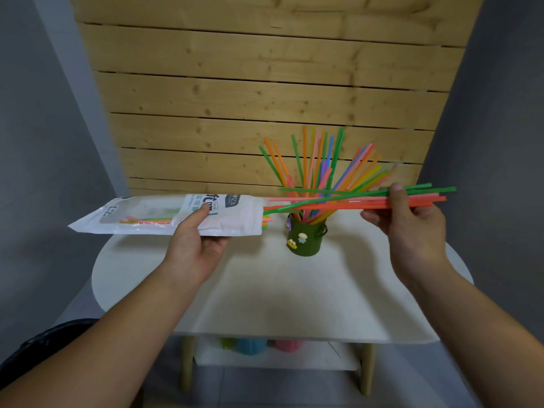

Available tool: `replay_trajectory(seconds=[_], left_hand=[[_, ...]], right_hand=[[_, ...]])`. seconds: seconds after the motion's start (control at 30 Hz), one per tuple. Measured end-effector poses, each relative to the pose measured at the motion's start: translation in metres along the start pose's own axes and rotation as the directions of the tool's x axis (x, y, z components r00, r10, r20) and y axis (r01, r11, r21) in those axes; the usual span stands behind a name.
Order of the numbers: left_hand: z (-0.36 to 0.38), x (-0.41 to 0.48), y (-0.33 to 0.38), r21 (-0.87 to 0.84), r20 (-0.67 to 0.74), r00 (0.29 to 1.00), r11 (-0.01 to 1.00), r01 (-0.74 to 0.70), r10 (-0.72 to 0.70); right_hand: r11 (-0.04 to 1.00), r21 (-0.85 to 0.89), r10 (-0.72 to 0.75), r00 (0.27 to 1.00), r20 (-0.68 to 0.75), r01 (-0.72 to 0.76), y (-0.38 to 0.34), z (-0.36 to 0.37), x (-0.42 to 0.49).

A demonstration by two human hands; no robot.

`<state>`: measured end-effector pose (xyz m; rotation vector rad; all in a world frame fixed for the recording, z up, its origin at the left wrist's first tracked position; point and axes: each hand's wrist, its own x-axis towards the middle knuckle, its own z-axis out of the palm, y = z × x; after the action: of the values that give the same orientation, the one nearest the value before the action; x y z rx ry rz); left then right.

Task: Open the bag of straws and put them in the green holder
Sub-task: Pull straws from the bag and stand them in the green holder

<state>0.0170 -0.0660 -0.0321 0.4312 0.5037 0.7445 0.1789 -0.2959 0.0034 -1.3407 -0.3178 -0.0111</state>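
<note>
The left hand [194, 248] clamps its fingers on the bag [153, 214] at ten o'clock. The right hand [412, 228] fingers pinch a splayed bunch of straws [338, 201] at two o'clock. The green holder [306, 238] stands at twelve on the table [294, 290]. Swung carelessly, the loose bunch could topple it or shed straws.

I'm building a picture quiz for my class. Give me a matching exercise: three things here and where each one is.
Things:
1. bag
2. green holder
3. sideways bunch of straws

Places:
A. standing on the table
B. pinched in the right hand
C. held in the left hand

Pairs: 1-C, 2-A, 3-B
</note>
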Motion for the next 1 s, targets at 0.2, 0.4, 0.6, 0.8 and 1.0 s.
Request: replay_trajectory(seconds=[0.2,0.4,0.6,0.8,1.0], left_hand=[[0.0023,-0.0025,-0.0031,-0.004,-0.001,1.0,1.0,0.001,-0.001],[0.0022,-0.0027,-0.0025,0.003,-0.001,1.0,1.0,0.003,-0.003],[0.002,-0.0026,-0.0027,0.001,0.003,1.0,1.0,0.018,-0.018],[0.0037,-0.0042,-0.0055,0.018,0.007,0.999,0.999,0.032,-0.032],[0.0042,-0.0051,-0.0026,0.007,-0.002,1.0,1.0,0.028,-0.028]], right_hand=[[0.999,0.033,0.035,0.999,-0.024,-0.034,-0.0036,-0.0083,0.0084],[1.0,0.025,0.012,1.0,-0.021,-0.011,-0.0071,-0.01,0.0083],[0.999,0.052,0.012,0.999,-0.031,-0.01,-0.0087,-0.0126,0.0096],[0.991,0.11,0.065,0.995,0.073,-0.072,-0.0033,-0.0094,0.0088],[0.987,0.151,0.055,0.998,0.007,-0.056,-0.0073,-0.0096,0.0112]])
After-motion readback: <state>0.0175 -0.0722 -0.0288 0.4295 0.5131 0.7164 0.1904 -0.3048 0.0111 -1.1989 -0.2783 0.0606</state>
